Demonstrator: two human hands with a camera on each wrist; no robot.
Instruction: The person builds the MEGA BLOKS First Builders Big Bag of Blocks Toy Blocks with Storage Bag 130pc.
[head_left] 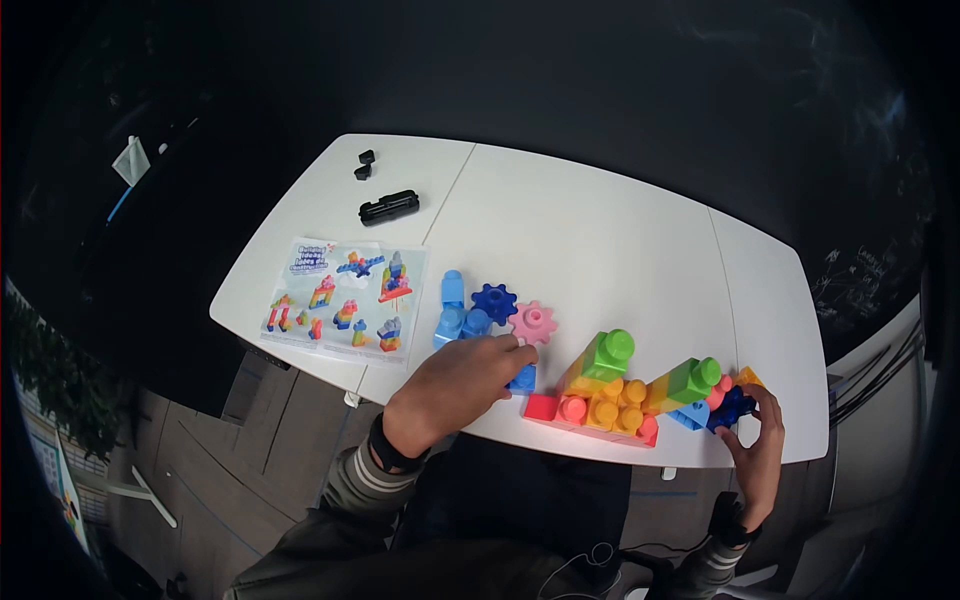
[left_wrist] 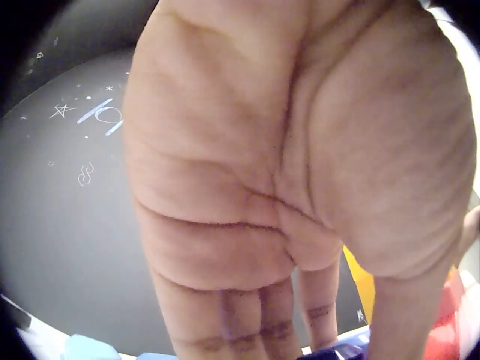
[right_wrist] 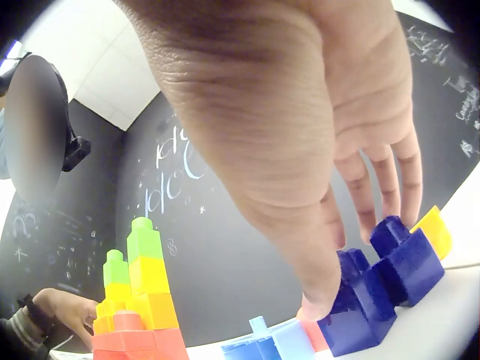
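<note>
hands [head_left: 455, 388] on blue plastic blocks [right_wrist: 363, 304]

On the table [head_left: 600, 230], picture sheet [head_left: 345, 300] left, stacked blocks [head_left: 604, 412] right, 2 neighbouring gears [head_left: 532, 322] between them.

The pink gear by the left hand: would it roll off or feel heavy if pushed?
The pink gear appears to lie flat, so it would probably slide rather than roll. Its plastic-looking surface suggests it is stiff and fairly light.

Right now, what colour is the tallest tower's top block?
The top block is bright green; the right wrist view shows it best.
</note>
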